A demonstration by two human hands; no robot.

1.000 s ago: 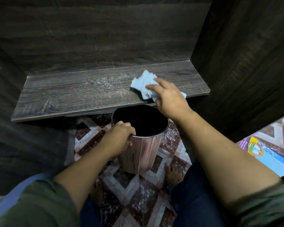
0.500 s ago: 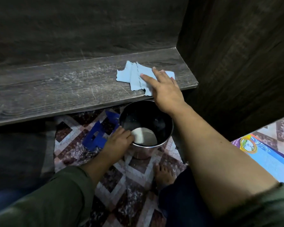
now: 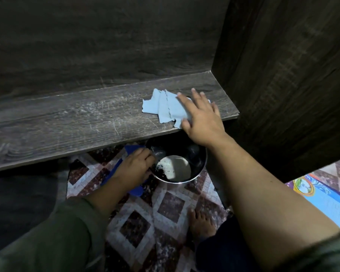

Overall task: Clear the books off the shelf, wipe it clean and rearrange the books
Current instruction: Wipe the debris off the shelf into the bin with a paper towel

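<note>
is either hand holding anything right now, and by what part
The left hand grips the bin by the left side of its rim. The right hand holds nothing; it presses flat on the cloth.

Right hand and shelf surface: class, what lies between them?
A crumpled light blue cloth, pressed under the right hand onto the shelf near its right end; the head view shows it.

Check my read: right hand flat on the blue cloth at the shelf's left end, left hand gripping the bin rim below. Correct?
One error: the cloth lies at the right end of the shelf, beside the side panel, not the left end. The head view shows it. The rest stands: right hand flat on the cloth, left hand gripping the rim of the bin below.
</note>
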